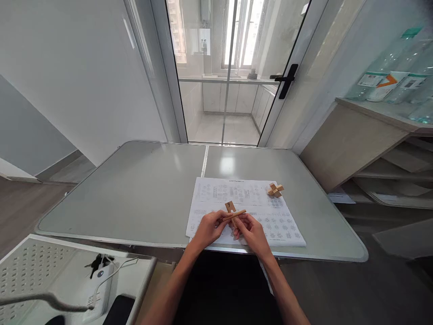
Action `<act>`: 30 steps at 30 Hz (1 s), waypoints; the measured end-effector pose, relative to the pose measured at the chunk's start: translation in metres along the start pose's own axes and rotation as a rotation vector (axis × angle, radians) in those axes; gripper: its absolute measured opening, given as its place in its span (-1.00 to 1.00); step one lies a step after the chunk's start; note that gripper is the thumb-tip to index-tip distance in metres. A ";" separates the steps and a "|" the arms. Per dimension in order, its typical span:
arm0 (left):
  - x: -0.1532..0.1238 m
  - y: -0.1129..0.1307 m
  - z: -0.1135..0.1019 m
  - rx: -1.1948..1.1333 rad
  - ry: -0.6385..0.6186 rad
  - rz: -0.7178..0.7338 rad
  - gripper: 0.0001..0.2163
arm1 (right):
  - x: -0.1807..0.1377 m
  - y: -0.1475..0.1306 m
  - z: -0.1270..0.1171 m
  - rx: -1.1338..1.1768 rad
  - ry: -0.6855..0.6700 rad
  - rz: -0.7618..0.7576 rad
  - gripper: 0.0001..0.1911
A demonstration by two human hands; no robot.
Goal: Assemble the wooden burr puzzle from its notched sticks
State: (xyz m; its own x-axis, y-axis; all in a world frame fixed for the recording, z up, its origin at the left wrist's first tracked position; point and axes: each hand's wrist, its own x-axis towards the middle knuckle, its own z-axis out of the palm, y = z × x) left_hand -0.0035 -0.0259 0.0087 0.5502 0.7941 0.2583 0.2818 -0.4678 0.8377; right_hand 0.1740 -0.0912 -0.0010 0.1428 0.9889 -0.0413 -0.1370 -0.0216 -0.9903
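Over a printed sheet my left hand (209,227) and my right hand (252,231) come together around small wooden pieces. My left fingers pinch one end of a thin wooden stick (239,213), which slants up to the right. Beneath it a flat wooden piece (230,206) with a dark mark crosses the stick, its lower end between my right fingertips. Whether the two pieces are joined is hidden by my fingers. On the sheet's upper right lies a cross-shaped wooden burr puzzle (275,190), apart from both hands.
The printed paper (199,192), covered in small diagrams, lies on a grey table (135,194). At lower left a white cart (135,259) holds a power strip (101,284), keys (97,263) and a black phone (119,310). Plastic bottles (389,76) stand on the right shelf.
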 end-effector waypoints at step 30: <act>0.001 -0.006 0.001 0.123 0.020 0.191 -0.67 | -0.001 0.014 -0.004 -0.052 -0.003 -0.062 -0.57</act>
State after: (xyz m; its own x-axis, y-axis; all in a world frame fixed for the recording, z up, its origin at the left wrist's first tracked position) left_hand -0.0038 -0.0232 0.0033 0.5872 0.6938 0.4170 0.2684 -0.6529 0.7083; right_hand 0.1754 -0.0934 -0.0158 0.1461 0.9891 0.0209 -0.0769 0.0324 -0.9965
